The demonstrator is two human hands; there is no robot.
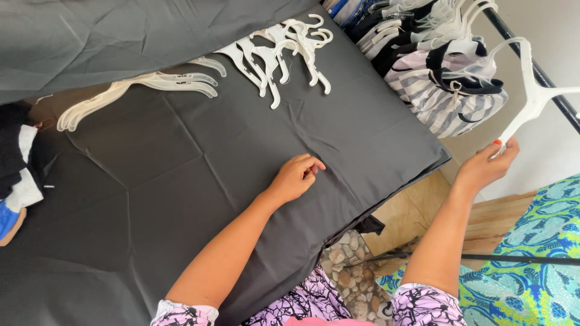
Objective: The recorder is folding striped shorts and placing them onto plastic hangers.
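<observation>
My left hand (296,176) rests on a table covered with dark grey cloth (181,181), fingers curled in, holding nothing I can see. My right hand (488,164) is raised to the right of the table and grips the lower end of a white plastic hanger (531,96), whose hook sits near a black clothes rail (544,78). Striped and dark garments (444,84) hang on white hangers along that rail.
A heap of white hangers (278,48) lies at the table's far edge, with pale translucent hangers (139,90) to its left. Folded clothes (15,163) sit at the left edge. Blue-green patterned fabric (531,253) is at lower right, above a pebbled floor (350,278).
</observation>
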